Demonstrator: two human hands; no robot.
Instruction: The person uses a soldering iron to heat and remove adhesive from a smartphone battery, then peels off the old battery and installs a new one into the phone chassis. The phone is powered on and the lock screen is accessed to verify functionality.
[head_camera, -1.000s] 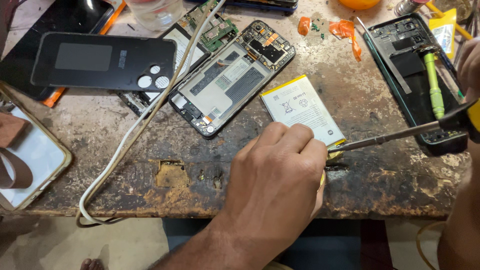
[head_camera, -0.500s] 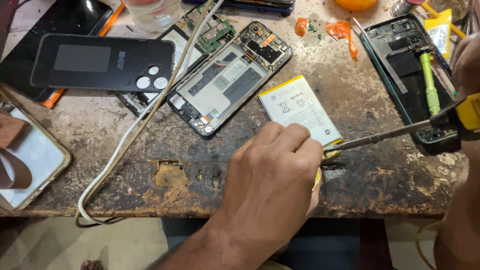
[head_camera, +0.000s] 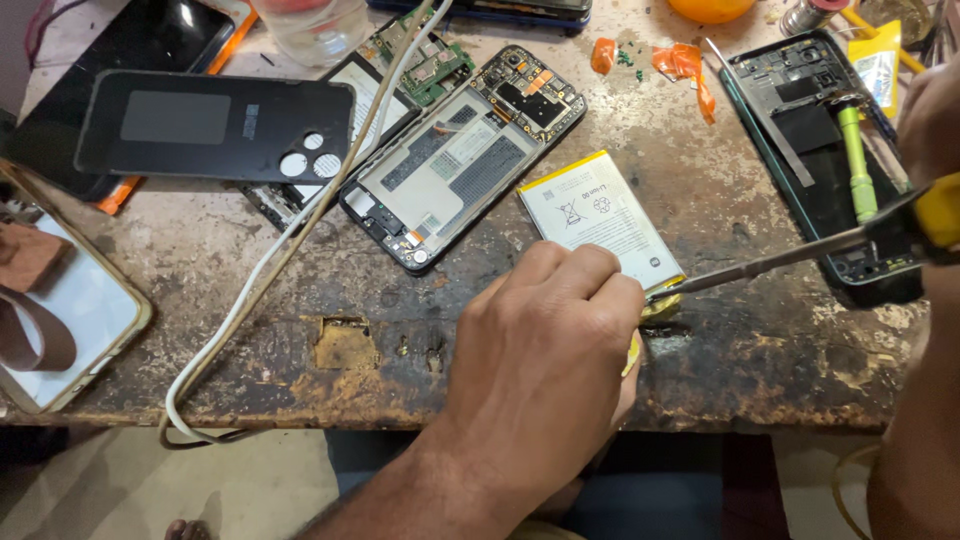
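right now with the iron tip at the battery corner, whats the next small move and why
Probably keep the left hand pressing the white rectangular phone battery flat and ease the thin metal soldering iron tip a touch closer to the battery's near corner. The tip, held in the right hand by its yellow handle, already meets the yellowish tab beside the left fingers, so only a fine nudge seems needed.

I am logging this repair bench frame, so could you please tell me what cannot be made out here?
Head view only:
- Right hand: cut off by the right edge; its grip on the soldering iron is mostly out of frame.
- Iron tip contact: hidden behind the left hand.
- Battery near corner: covered by the left hand's fingers.
- What the left hand pins down: hidden beneath it.
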